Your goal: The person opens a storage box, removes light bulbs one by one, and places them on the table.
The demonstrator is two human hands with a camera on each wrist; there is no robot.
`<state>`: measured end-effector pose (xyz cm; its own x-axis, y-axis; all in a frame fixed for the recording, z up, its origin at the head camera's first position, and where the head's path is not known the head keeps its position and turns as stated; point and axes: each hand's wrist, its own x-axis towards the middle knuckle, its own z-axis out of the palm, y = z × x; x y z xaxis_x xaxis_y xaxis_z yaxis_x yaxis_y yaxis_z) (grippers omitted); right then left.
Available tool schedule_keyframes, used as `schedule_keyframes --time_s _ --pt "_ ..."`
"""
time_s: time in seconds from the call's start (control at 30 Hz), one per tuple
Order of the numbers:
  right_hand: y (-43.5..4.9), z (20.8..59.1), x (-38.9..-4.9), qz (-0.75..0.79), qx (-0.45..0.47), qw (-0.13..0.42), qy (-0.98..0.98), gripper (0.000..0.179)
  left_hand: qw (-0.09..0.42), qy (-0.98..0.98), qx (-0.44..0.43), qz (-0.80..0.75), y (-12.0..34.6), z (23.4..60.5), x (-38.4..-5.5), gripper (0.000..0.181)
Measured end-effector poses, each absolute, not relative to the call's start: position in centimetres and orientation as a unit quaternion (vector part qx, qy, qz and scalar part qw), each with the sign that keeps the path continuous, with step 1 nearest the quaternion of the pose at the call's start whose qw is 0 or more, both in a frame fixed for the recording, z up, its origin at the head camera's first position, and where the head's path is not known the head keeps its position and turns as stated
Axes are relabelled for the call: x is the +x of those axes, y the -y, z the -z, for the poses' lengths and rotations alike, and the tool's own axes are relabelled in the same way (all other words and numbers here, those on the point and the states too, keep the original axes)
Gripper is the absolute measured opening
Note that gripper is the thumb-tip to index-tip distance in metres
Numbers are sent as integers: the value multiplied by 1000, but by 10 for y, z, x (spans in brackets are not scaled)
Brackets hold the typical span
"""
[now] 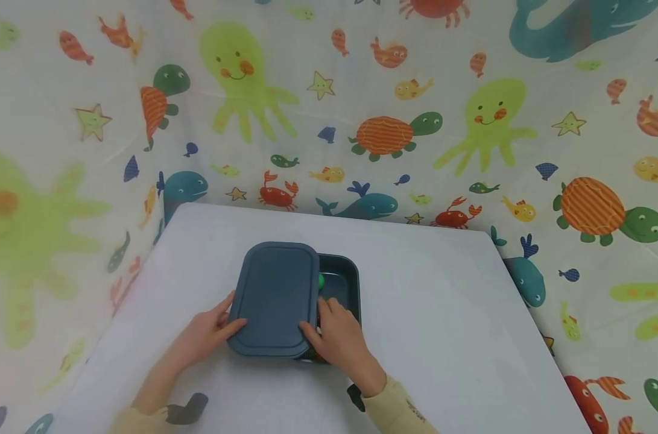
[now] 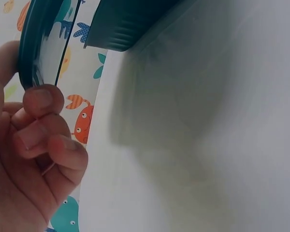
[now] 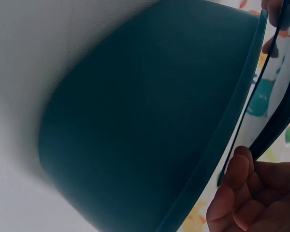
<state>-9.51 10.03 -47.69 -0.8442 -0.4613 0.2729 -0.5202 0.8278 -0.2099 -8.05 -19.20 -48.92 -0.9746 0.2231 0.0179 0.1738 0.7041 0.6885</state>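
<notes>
A dark blue rectangular lid (image 1: 277,298) is held in both hands, shifted left over a deep container (image 1: 353,277) of the same colour. My left hand (image 1: 201,334) pinches the lid's left edge, thumb on top and fingers beneath. On the opposite edge, my right hand (image 1: 344,337) pinches the lid above the container's open right part. A green item (image 1: 321,281) shows inside, while most of the contents are hidden. In the right wrist view, the lid (image 3: 275,128) is apart from the rim of the container (image 3: 150,111).
The container stands on a white table (image 1: 432,313), with white surface on both sides of it. A curtain (image 1: 318,175) printed with sea animals hangs behind the table and along its sides.
</notes>
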Motion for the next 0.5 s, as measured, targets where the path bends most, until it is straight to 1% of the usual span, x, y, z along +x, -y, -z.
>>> schedule_keyframes --time_s 0.17,0.33,0.5 --pt "-94 476 -94 -132 264 108 949 59 36 -921 105 -374 199 488 -79 76" --pt "-88 473 -94 -138 264 111 948 58 41 -918 103 -380 205 486 -77 76" --pt "-81 473 -93 -134 255 91 953 60 50 -920 95 -378 212 486 -76 76"
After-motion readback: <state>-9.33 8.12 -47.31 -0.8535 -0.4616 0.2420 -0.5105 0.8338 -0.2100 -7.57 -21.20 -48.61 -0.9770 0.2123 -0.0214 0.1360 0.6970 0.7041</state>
